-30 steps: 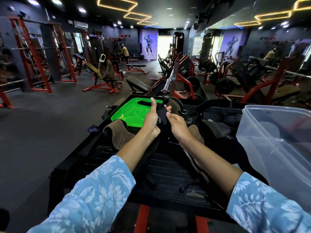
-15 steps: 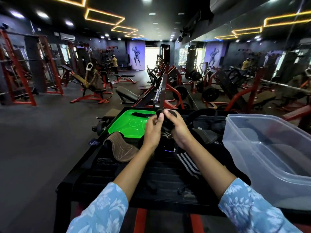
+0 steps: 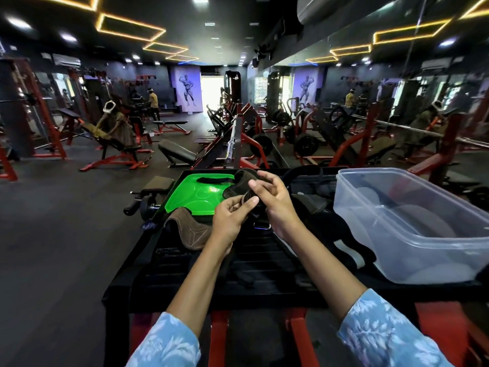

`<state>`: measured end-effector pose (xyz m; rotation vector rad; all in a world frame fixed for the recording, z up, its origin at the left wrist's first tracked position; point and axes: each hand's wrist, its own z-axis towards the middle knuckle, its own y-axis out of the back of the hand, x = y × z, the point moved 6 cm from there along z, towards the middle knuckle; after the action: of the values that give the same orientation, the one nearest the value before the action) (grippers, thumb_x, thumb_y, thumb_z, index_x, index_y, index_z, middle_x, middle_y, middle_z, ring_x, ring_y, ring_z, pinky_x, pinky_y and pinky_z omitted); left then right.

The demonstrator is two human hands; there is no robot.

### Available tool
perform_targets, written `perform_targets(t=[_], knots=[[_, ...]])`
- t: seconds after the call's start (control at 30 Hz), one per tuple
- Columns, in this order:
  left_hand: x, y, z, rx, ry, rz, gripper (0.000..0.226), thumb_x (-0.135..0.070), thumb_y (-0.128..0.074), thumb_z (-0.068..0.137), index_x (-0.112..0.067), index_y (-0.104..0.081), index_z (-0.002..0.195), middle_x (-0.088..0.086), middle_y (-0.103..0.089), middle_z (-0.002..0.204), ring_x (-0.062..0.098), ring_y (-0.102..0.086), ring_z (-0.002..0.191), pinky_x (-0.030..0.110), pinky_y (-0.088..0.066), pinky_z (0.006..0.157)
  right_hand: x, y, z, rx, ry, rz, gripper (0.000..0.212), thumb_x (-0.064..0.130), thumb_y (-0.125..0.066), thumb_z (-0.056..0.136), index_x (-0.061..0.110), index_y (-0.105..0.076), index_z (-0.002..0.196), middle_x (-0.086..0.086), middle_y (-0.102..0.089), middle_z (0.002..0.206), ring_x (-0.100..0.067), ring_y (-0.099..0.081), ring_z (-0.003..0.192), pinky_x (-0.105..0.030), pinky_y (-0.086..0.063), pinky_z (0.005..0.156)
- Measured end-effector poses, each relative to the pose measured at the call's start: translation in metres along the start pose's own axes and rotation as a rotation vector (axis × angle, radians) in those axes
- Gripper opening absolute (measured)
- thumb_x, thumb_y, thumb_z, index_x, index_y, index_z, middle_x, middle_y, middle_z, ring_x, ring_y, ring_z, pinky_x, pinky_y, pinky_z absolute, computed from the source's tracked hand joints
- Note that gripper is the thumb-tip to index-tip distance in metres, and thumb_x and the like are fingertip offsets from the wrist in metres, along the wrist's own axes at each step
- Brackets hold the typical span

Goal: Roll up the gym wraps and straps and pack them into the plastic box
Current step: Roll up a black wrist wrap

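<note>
Fingers of both hands pinching dark strap [image 3: 239, 187], its length running away toward green lid [image 3: 195, 192]

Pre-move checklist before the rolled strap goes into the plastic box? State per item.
1. Grip: left hand and right hand both pinch the dark strap. ok.
2. Roll finished: a coil shows at the fingers, but a loose end arcs up over the green tray. not ok.
3. Roll tight enough to stay closed when dropped: cannot tell.
4. Plastic box open at the top, on the person's right: ok.
5. Room in the box: only faint shapes show through its walls. cannot tell.
6. Other items waiting: a brown strap lies unrolled beside the tray. not ok.
</note>
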<state>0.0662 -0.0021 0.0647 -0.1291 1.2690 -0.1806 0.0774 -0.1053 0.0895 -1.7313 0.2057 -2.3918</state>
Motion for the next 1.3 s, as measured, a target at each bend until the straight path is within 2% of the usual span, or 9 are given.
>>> perform_targets(t=[0.17, 0.3, 0.4, 0.57, 0.7, 0.77, 0.97, 1.07, 1.3], knots=[[-0.002, -0.005, -0.009, -0.011, 0.020, 0.021, 0.015, -0.010, -0.063, 0.086, -0.018, -0.062, 0.074, -0.013, -0.063, 0.055, -0.005, -0.056, 0.055, 0.015, -0.046, 0.062, 0.008, 0.005, -0.011, -0.026, 0.050, -0.024, 0.042, 0.024, -0.074, 0.072, 0.022, -0.057, 0.110, -0.003, -0.057, 0.112, -0.020, -0.053, 0.114, -0.038, -0.044, 0.098], [-0.004, -0.017, -0.009, 0.042, 0.046, -0.013, 0.003, -0.014, -0.061, 0.088, -0.017, -0.062, 0.086, -0.015, -0.065, 0.061, -0.007, -0.058, 0.060, 0.009, -0.046, 0.063, 0.011, 0.017, -0.016, -0.097, 0.021, 0.080, 0.038, 0.031, -0.067, 0.083, 0.009, -0.055, 0.112, -0.008, -0.060, 0.101, -0.020, -0.058, 0.095, -0.038, -0.048, 0.089], [0.005, -0.026, -0.012, -0.022, 0.127, -0.059, 0.046, -0.045, -0.069, 0.078, -0.012, -0.059, 0.109, -0.005, -0.066, 0.094, 0.007, -0.060, 0.087, 0.021, -0.047, 0.082, 0.007, 0.021, -0.024, -0.124, -0.039, 0.304, 0.030, 0.037, -0.047, 0.094, 0.012, -0.050, 0.110, -0.012, -0.055, 0.099, -0.021, -0.056, 0.089, -0.033, -0.047, 0.077], [0.010, -0.053, -0.019, 0.045, 0.368, -0.267, 0.023, -0.036, -0.052, 0.092, -0.017, -0.065, 0.095, 0.003, -0.067, 0.092, 0.014, -0.063, 0.082, 0.026, -0.051, 0.071, 0.017, 0.035, -0.042, -0.085, 0.312, -0.188, 0.062, 0.040, -0.057, 0.074, 0.017, -0.039, 0.128, -0.002, -0.044, 0.132, -0.002, -0.046, 0.121, -0.022, -0.038, 0.102], [0.006, -0.069, -0.018, 0.123, 0.364, -0.347, 0.015, -0.014, -0.049, 0.094, -0.009, -0.063, 0.091, 0.004, -0.068, 0.075, 0.010, -0.066, 0.062, 0.022, -0.054, 0.056, 0.023, 0.046, -0.046, 0.031, 0.366, -0.224, 0.065, 0.031, -0.058, 0.071, 0.020, -0.034, 0.131, 0.013, -0.039, 0.133, -0.001, -0.041, 0.125, -0.020, -0.035, 0.106], [0.004, -0.076, -0.018, 0.117, 0.284, -0.363, 0.012, -0.007, -0.049, 0.092, -0.006, -0.062, 0.092, 0.007, -0.067, 0.081, 0.012, -0.067, 0.068, 0.024, -0.055, 0.066, 0.024, 0.060, -0.045, -0.018, 0.312, -0.178, 0.063, 0.023, -0.059, 0.075, 0.018, -0.036, 0.133, 0.015, -0.041, 0.130, 0.005, -0.042, 0.120, -0.013, -0.037, 0.101], [-0.001, -0.082, -0.014, 0.089, 0.185, -0.479, 0.013, -0.003, -0.046, 0.093, -0.005, -0.056, 0.100, 0.012, -0.065, 0.088, 0.018, -0.067, 0.072, 0.041, -0.056, 0.072, 0.019, 0.093, -0.044, -0.127, 0.076, -0.233, 0.014, 0.018, -0.064, 0.087, 0.006, -0.064, 0.094, -0.008, -0.063, 0.086, -0.014, -0.058, 0.073, -0.020, -0.049, 0.060], [-0.002, -0.091, -0.016, 0.066, 0.183, -0.480, 0.015, 0.000, -0.043, 0.093, -0.005, -0.055, 0.101, 0.012, -0.063, 0.089, 0.018, -0.066, 0.073, 0.035, -0.057, 0.057, 0.034, 0.103, -0.047, -0.222, 0.191, -0.479, 0.019, 0.021, -0.065, 0.086, 0.013, -0.061, 0.069, -0.006, -0.059, 0.065, -0.011, -0.053, 0.060, -0.020, -0.044, 0.059], [0.002, -0.105, -0.014, -0.039, 0.163, -0.337, 0.014, 0.001, -0.051, 0.090, -0.007, -0.058, 0.098, 0.010, -0.063, 0.091, 0.022, -0.060, 0.085, 0.042, -0.049, 0.086, 0.052, 0.112, -0.061, -0.441, 0.471, -0.682, 0.017, 0.015, -0.066, 0.085, 0.013, -0.059, 0.069, 0.002, -0.055, 0.060, -0.006, -0.042, 0.049, -0.010, -0.032, 0.050]])
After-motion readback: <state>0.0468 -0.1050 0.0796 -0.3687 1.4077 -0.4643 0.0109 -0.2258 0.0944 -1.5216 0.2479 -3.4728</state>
